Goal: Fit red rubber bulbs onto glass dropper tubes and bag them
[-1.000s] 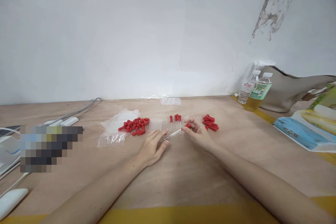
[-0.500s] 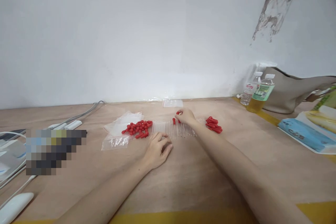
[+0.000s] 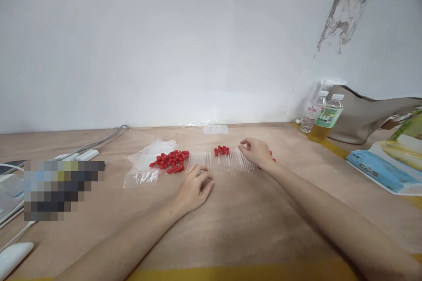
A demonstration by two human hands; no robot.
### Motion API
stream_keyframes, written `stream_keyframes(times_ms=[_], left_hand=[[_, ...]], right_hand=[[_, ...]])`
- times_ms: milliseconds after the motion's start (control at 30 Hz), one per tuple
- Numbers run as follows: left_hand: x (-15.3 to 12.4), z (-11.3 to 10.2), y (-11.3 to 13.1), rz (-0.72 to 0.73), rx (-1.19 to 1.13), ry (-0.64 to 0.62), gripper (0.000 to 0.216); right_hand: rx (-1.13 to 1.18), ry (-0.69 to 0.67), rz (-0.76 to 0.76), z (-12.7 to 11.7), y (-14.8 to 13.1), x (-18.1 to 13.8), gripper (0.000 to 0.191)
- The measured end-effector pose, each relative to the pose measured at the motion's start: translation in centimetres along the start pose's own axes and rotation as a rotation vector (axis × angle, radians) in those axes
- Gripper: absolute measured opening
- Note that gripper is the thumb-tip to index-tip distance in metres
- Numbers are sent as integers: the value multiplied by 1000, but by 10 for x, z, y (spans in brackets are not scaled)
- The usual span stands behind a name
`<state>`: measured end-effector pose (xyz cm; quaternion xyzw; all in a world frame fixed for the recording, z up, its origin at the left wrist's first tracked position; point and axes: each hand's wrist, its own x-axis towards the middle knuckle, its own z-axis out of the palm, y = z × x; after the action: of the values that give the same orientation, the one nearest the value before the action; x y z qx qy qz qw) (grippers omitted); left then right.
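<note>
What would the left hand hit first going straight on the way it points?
Likely the clear tubes, laid in a row just ahead of the left hand. Depth is hard to judge from this one view, so it might pass over them instead.

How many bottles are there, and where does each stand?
2: the green-labelled bottle, in front of the grey bag, and the clear bottle, left of the first and slightly behind. The bag could hide others.
</note>
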<state>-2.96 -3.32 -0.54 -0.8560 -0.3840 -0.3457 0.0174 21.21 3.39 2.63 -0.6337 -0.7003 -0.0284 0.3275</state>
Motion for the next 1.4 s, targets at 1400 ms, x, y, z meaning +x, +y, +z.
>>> stream_keyframes(times_ms=[1400], left_hand=[[29,-12,-4,-125,140,-305,21]], right_hand=[[-103,80,47,-8,80,-48,27]])
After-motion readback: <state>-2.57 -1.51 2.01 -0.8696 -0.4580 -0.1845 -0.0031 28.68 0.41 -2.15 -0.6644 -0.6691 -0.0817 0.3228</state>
